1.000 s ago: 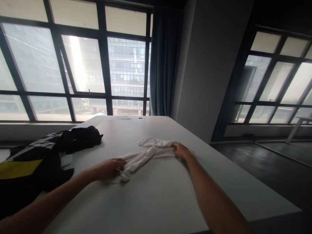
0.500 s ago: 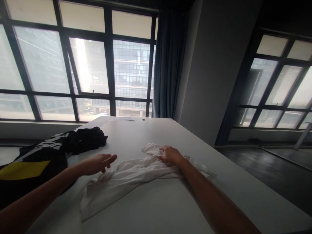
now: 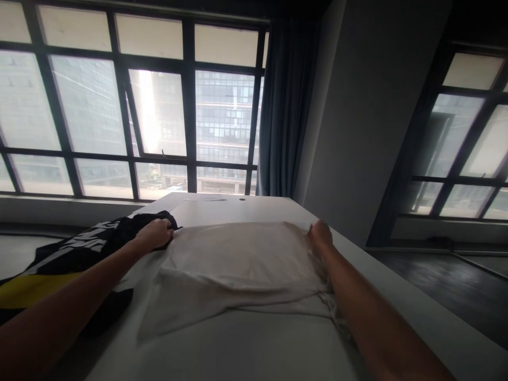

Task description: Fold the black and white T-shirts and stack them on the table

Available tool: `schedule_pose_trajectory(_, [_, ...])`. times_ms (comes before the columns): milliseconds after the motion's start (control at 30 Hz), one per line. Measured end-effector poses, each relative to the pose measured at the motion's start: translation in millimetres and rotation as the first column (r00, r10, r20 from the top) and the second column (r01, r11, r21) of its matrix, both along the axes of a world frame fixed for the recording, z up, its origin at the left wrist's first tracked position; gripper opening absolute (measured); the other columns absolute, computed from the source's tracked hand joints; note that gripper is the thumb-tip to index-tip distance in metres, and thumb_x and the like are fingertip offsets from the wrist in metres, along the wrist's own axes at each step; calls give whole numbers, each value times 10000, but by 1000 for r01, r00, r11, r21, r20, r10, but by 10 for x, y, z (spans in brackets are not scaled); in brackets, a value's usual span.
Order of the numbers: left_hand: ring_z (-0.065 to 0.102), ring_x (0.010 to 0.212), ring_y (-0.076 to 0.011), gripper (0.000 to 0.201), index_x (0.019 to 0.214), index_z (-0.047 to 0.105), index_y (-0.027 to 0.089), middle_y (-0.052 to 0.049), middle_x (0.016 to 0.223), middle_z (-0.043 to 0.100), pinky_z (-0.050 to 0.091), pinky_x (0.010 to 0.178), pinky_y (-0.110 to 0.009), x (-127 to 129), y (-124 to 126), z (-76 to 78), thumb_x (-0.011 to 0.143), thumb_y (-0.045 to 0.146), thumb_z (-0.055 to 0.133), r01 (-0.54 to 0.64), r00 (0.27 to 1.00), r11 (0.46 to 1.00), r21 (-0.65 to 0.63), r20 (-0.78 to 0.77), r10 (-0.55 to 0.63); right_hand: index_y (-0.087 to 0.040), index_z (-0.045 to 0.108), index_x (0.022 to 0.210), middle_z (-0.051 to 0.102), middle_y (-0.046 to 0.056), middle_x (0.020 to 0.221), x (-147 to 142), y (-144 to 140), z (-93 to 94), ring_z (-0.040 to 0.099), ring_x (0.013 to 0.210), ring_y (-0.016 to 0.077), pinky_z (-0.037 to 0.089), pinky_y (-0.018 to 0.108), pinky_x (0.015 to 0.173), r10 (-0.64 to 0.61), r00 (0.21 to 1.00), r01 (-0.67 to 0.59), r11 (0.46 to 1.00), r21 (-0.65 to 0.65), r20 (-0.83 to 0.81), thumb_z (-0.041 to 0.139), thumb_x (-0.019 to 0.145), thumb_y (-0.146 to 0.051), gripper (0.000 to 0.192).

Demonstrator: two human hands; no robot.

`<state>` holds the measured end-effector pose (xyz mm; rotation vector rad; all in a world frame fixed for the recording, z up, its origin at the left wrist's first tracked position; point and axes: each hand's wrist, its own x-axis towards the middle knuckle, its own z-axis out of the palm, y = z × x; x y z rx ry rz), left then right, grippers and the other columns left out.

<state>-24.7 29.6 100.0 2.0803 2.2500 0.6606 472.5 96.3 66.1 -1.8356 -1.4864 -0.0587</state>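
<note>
Both hands out over the white table (image 3: 254, 209), each closed on a far corner of the white garment (image 3: 238, 264). Left hand (image 3: 155, 234) fisted at the garment's far-left corner, close by the table's left edge, knuckles up, cloth pinched under the fingers; just beside it, perhaps touching, the black garment (image 3: 87, 248). Right hand (image 3: 320, 235) curled over the far-right corner, near the table's right edge, fingers tucked out of sight, so grip probably a pinch, though hard to confirm in this dim light. White garment stretched between the two hands, long axis running left to right across the table, far edge raised and taut, near part draped back toward the body and lying loose on the tabletop, lower hem rumpled by the right forearm. Neither hand nearer than the other: both at about the same reach, at opposite ends of the held edge. Black garment with white lettering and a yellow panel heaped along the left edge. Beyond the far edge, large windows (image 3: 159, 106) and a dark curtain (image 3: 283, 106).
</note>
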Motion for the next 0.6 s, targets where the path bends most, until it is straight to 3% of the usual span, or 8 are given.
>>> schedule_pose_trajectory(100, [590, 1100, -371, 370, 1080, 671, 139, -202, 1169, 650, 460, 871, -495, 124, 57, -189, 819, 315, 477, 38, 977, 999, 15, -213, -34, -25, 582, 1210, 562, 326, 1185, -66, -74, -180, 586, 1065, 397, 427, 451, 828, -117, 981, 154, 957, -246, 156, 525, 872, -276, 425])
schedule_pose_trajectory(167, [584, 1134, -341, 405, 1135, 654, 159, -170, 1218, 640, 452, 912, -479, 258, 67, -404, 879, 345, 400, 132, 938, 987, -89, -311, -154, -89, 605, 1196, 589, 264, 1210, -216, -130, -296, 593, 1079, 352, 442, 418, 861, -31, 967, 122, 927, -353, 254, 533, 876, -332, 408])
schedule_pose_trajectory(233, [596, 1130, -313, 466, 1172, 644, 157, -157, 1229, 644, 458, 925, -429, 370, 95, -604, 904, 424, 372, 222, 915, 957, -189, -298, -272, -142, 688, 1044, 671, 192, 1103, -366, -160, -385, 625, 1030, 303, 455, 365, 852, 105, 955, 20, 911, -411, 278, 549, 866, -407, 348])
schedule_pose_trajectory(300, [605, 1122, -312, 553, 1218, 623, 137, -177, 1244, 636, 466, 922, -404, 425, 147, -741, 891, 512, 380, 276, 901, 927, -253, -267, -341, -173, 732, 918, 718, 136, 1003, -458, -147, -445, 651, 972, 263, 465, 312, 819, 253, 926, -82, 859, -505, 281, 573, 847, -425, 307])
schedule_pose_trajectory(400, [554, 1211, -340, 687, 1321, 560, 141, -205, 1378, 541, 439, 975, -418, 390, 235, -814, 829, 606, 444, 311, 883, 878, -363, -232, -408, -188, 751, 933, 733, 99, 999, -462, -37, -498, 659, 966, 236, 468, 278, 828, 408, 875, -179, 772, -610, 259, 613, 815, -350, 243])
schedule_pose_trajectory(500, [415, 1329, -421, 875, 1397, 499, 179, -205, 1489, 412, 371, 1030, -535, 264, 275, -800, 717, 730, 511, 259, 895, 864, -432, -230, -383, -180, 711, 1118, 669, 126, 1195, -380, 145, -543, 598, 1127, 258, 437, 305, 946, 409, 875, -175, 768, -616, 260, 624, 806, -319, 353])
schedule_pose_trajectory(600, [457, 1251, -512, 1022, 1309, 599, 168, -246, 1379, 530, 344, 987, -646, 120, 266, -776, 555, 856, 545, 125, 916, 857, -499, -274, -293, -139, 553, 1349, 473, 163, 1435, -303, 300, -583, 465, 1299, 266, 365, 333, 1056, 416, 875, -189, 764, -617, 247, 577, 850, -384, 556])
